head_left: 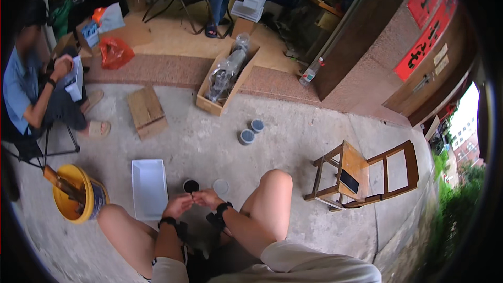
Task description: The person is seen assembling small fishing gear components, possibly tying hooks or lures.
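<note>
My left hand [179,206] and my right hand [208,198] meet between my knees, fingertips pinched together. Whatever they hold, if anything, is too small to make out. Just beyond the fingers stands a small round tub [191,185] with dark contents. A round translucent lid [221,186] lies on the concrete to its right. Left of the tub is a white rectangular tray [149,163], close to my left hand. Dark bands circle both my wrists.
A yellow bucket [99,199] holding wooden pieces stands at left. Ahead are two lidded tubs [247,137], a flattened carton [147,112] and a long open box [209,106]. A wooden chair [352,165] bearing a phone [349,181] is at right. A seated person [31,89] works at far left.
</note>
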The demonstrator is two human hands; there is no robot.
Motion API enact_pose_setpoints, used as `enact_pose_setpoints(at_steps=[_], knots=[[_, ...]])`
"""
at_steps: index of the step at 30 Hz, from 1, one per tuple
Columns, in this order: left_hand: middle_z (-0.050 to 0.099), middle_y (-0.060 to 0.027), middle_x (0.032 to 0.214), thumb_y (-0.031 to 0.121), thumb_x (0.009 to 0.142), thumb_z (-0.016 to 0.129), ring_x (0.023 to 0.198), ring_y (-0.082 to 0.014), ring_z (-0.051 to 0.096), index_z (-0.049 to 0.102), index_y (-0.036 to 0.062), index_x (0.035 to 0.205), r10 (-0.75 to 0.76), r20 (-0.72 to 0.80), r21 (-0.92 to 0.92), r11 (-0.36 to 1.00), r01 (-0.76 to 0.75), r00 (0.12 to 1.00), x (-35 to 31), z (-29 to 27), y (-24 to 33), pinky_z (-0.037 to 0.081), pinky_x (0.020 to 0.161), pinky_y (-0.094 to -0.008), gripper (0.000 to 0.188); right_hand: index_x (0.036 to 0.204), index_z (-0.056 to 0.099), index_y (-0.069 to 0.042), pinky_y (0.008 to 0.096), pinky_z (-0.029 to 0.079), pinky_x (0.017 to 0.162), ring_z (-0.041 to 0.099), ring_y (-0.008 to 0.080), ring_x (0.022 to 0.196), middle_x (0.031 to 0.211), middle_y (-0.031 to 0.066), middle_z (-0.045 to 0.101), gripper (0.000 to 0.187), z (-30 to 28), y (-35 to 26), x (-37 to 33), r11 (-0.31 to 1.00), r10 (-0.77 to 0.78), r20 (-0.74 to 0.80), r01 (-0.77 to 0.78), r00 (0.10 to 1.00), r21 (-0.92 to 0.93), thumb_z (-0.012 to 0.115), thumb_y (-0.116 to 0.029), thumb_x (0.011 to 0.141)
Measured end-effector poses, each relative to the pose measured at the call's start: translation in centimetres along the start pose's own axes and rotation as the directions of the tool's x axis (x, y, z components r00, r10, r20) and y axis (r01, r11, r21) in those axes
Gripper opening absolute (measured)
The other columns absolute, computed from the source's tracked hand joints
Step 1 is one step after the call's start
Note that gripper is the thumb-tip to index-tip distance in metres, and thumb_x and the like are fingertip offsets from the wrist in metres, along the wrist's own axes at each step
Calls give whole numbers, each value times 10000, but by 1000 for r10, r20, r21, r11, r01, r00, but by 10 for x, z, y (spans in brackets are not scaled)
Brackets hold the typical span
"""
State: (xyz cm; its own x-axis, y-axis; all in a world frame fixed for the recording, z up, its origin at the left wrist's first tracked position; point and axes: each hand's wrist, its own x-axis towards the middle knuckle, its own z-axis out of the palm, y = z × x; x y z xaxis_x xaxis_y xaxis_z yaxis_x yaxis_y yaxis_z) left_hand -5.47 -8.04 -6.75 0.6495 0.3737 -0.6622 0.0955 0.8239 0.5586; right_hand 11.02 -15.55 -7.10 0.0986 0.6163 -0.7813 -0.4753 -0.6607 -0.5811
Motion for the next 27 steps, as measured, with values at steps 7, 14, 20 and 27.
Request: enact_pose_setpoints(at_steps=[7, 14, 20, 27], knots=[[657, -47, 929, 171, 847, 655, 846, -128, 624, 619, 45, 1042, 4, -51, 27, 1000, -2, 999, 5, -2, -5, 491, 758, -254, 234, 937, 647, -93, 223, 471, 680, 588, 85, 764, 854, -1, 645, 217, -3, 2, 0, 1000, 5, 89, -5, 996, -2, 659, -292, 852], [649, -59, 986, 235, 882, 612, 902, -150, 606, 632, 56, 1026, -51, -42, 142, 988, 57, 998, 12, -8, -12, 472, 820, -278, 231, 934, 646, -80, 242, 490, 648, 602, 90, 732, 838, 5, 650, 235, -1, 5, 1, 998, 19, 19, -18, 1000, -57, 660, -299, 851], [655, -50, 959, 218, 883, 600, 889, -138, 608, 638, 57, 1012, -71, -81, 159, 984, 83, 994, 13, -7, -9, 480, 794, -270, 209, 951, 641, -75, 242, 495, 667, 604, 101, 746, 839, 16, 645, 244, 1, 2, -1, 993, -6, 23, 8, 1000, -120, 656, -295, 847], [672, -49, 857, 174, 844, 628, 729, -126, 624, 666, 28, 957, 4, -162, 145, 989, 20, 987, 4, -2, -6, 497, 648, -244, 188, 959, 660, -51, 252, 501, 647, 613, 128, 716, 853, 42, 656, 273, -2, 10, 5, 997, -19, 97, 26, 995, -73, 664, -290, 829]])
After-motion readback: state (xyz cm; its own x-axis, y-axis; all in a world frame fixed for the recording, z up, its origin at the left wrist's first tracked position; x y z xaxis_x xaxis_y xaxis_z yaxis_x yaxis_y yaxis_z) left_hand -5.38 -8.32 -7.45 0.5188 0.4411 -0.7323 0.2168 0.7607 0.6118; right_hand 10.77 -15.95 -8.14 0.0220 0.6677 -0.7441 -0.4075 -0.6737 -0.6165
